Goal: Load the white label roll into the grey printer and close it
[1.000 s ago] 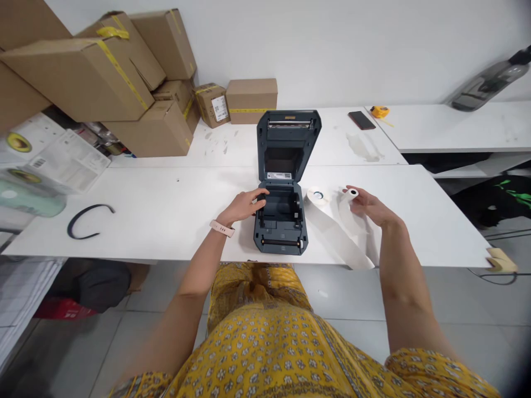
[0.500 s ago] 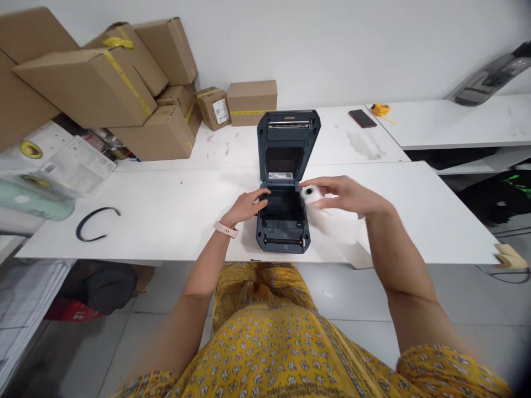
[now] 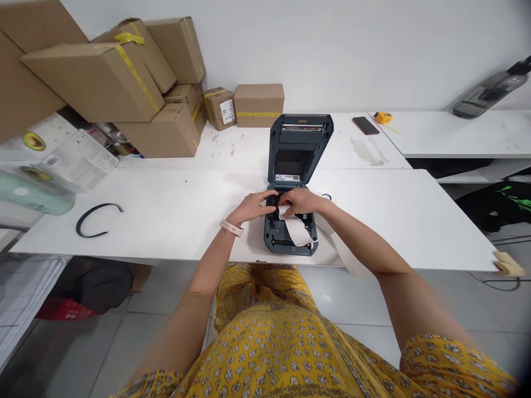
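A dark grey label printer (image 3: pixel 299 145) stands with its lid up at the front edge of a white table (image 3: pixel 174 210). My right hand (image 3: pixel 299 201) is closed on a white paper roll (image 3: pixel 284 210) inside the printer's bay, and a loose strip of paper (image 3: pixel 297 231) trails forward over the front of the printer. My left hand (image 3: pixel 253 205), with a pink band at the wrist, grips the left side of the bay beside the roll. Another paper strip (image 3: pixel 344 254) hangs off the table edge to the right.
Cardboard boxes (image 3: pixel 124 83) are stacked at the back left, with printed packets (image 3: pixel 62 160) below them. A black curved strap (image 3: pixel 96 218) lies on the table's left. A phone (image 3: pixel 364 125) and a yellow tape measure (image 3: pixel 382 117) lie on the far table. A small ring (image 3: pixel 327 196) lies right of the printer.
My right hand has carried the paper roll from the table on the right into the printer's bay. My left hand has stayed on the left side of the bay.
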A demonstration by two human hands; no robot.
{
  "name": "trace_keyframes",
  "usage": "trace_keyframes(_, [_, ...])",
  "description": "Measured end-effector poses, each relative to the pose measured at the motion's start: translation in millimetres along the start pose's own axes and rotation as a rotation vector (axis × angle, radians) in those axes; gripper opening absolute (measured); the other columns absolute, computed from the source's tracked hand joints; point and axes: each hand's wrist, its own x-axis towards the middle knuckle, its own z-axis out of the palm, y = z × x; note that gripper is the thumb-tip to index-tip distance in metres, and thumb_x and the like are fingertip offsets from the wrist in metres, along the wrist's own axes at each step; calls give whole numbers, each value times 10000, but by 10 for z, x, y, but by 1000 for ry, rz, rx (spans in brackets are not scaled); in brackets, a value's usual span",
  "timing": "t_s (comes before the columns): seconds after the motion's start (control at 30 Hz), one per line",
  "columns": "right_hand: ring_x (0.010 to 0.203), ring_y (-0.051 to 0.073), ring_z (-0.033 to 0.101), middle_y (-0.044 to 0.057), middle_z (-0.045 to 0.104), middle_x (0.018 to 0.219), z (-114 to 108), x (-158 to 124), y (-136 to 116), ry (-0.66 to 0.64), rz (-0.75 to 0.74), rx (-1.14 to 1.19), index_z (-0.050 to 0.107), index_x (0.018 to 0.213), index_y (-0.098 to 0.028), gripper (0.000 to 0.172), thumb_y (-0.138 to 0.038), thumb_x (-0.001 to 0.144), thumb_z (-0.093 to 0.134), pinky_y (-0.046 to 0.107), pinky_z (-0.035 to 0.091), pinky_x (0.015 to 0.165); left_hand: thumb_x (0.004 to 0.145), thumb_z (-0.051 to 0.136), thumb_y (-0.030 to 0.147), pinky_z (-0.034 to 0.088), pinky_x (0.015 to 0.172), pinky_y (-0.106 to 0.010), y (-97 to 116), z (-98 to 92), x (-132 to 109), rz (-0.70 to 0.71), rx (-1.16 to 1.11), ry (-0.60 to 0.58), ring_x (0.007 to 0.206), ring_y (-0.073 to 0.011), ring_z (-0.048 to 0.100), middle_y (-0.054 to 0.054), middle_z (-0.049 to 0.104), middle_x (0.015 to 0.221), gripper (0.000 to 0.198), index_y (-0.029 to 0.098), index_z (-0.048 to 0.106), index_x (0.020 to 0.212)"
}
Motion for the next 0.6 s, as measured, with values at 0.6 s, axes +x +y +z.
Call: trace_keyframes(0.6, [898,307,748,149,812,998,54,76,118,11,-110,-34,780,978,-135,226,-299,830,735,329,510,748,1011,535,441,534,983,-432,285,176,-99,-106,416,45,1174,-344,715,-58,761,1302,552,345,497,1553])
